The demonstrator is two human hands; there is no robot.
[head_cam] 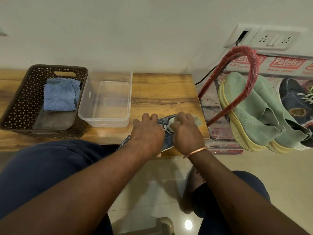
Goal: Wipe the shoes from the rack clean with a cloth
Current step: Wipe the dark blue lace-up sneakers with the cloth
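Mid-wipe on this one, going by the pose. Had the navy shoe (166, 140) lying at the near edge of the wooden table (160, 92), one end poking off toward the lap, probably for easier reach. Gripped it with the left hand (147, 133), fingers curled over the top and thumb tucked under, likely to stop it sliding. Bunched a pale cloth (172, 122) tight in the right hand (186, 131) and pressed it near the laces. Stashed spare blue cloths (59, 94) in the brown basket (18, 102) beside a clear tub (84, 114), handy for swapping. Parked the green pair (250, 107) and another navy shoe (294, 99) on the red rack (252, 70), seemingly awaiting their turn.
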